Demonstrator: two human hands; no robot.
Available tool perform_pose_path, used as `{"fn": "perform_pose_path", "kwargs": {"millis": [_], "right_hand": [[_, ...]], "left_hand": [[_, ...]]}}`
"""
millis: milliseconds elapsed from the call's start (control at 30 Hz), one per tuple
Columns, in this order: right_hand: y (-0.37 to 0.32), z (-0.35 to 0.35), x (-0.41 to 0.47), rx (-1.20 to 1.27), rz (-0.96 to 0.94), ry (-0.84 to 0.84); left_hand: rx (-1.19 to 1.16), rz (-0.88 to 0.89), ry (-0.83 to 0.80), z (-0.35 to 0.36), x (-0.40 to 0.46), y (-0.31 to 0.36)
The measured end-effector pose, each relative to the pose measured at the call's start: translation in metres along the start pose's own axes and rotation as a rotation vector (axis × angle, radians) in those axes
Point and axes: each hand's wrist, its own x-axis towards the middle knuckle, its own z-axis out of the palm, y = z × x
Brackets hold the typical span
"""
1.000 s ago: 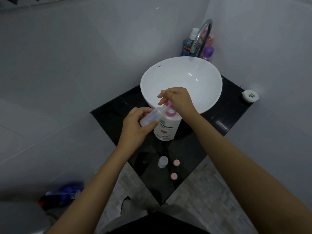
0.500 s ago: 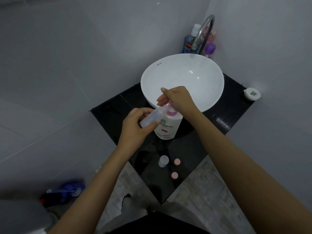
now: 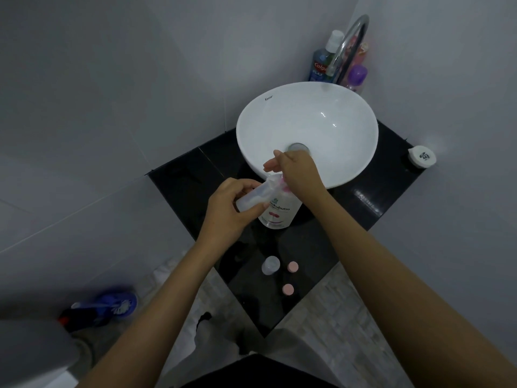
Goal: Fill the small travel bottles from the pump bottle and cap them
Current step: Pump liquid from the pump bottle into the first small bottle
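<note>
The clear travel bottle [image 3: 253,198] lies tilted in the left hand [image 3: 229,210], its mouth up against the pink nozzle of the pump bottle [image 3: 279,212], which stands on the black tabletop [image 3: 184,177] just in front of the white basin [image 3: 307,130]. The left fingers [image 3: 246,189] wrap and pinch the travel bottle's body; the right hand [image 3: 300,170] rests on top of the pump head, heel down on it, its fingers loosely spread and lifted over the basin rim

To do this step well, the mouth should stay directly under the spout, touching or just around it, so nothing runs down the outside. Press the pump slowly and fully, let it rise, then press again; a fast push likely spurts past so narrow an opening. Tilting the small bottle less as it fills should prevent spilling. How full it is cannot be told from here

Nearer the person, a second open travel bottle [image 3: 270,265] stands upright with two pink caps [image 3: 292,266] just beside it, apparently waiting to be filled and capped
</note>
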Motion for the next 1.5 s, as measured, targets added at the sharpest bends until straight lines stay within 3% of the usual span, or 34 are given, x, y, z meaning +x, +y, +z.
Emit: {"fn": "perform_pose_path", "kwargs": {"millis": [300, 667, 967, 1100, 1300, 1500], "right_hand": [[-0.022, -0.020, 0.005, 0.114, -0.101, 0.004], [-0.006, -0.001, 0.003, 0.100, 0.069, -0.047], [-0.013, -0.011, 0.004, 0.070, -0.024, 0.034], [-0.012, -0.007, 0.002, 0.123, 0.070, 0.033], [-0.004, 0.004, 0.003, 0.088, 0.058, 0.094], [-0.009, -0.003, 0.002, 0.084, 0.068, 0.039]], "left_hand": [[-0.022, -0.012, -0.009, -0.001, -0.002, 0.009], [-0.019, -0.020, 0.005, 0.004, -0.002, 0.002], [-0.038, -0.003, 0.020, -0.001, -0.001, 0.006], [-0.043, 0.005, 0.026, 0.002, -0.001, 0.006], [-0.009, -0.004, 0.038, 0.005, 0.000, 0.000], [-0.075, 0.002, 0.039, 0.002, -0.001, 0.002]]}}
